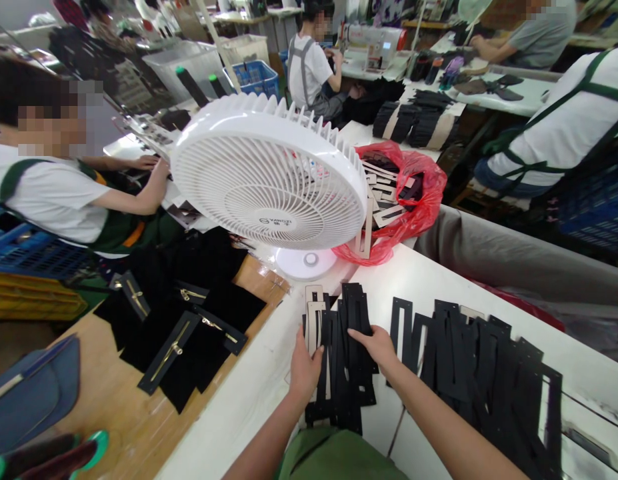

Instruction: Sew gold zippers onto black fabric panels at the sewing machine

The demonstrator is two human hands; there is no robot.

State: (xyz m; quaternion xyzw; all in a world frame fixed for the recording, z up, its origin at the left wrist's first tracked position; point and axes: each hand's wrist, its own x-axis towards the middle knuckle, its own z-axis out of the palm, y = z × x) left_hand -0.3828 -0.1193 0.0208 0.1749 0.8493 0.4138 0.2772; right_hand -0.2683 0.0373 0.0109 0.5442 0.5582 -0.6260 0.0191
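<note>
Both my hands are at a pile of black slotted strips (pixel 341 360) on the white table in front of me. My left hand (pixel 306 367) grips the pile's left side, where a beige slotted strip (pixel 315 320) lies among the black ones; thumb and fingers close around that edge. My right hand (pixel 376 347) presses thumb and fingers around black strips (pixel 357 320) at the pile's right side. To the right, more black slotted strips (pixel 453 353) lie spread in an overlapping row.
A white fan (pixel 269 173) stands just beyond my hands. Behind it sits a red plastic bag (pixel 423 193) of beige and dark strips. Black fabric pieces with zippers (pixel 173 347) lie on the wooden table (pixel 123 413) at left. A co-worker (pixel 53 180) sits at the left; others work farther back.
</note>
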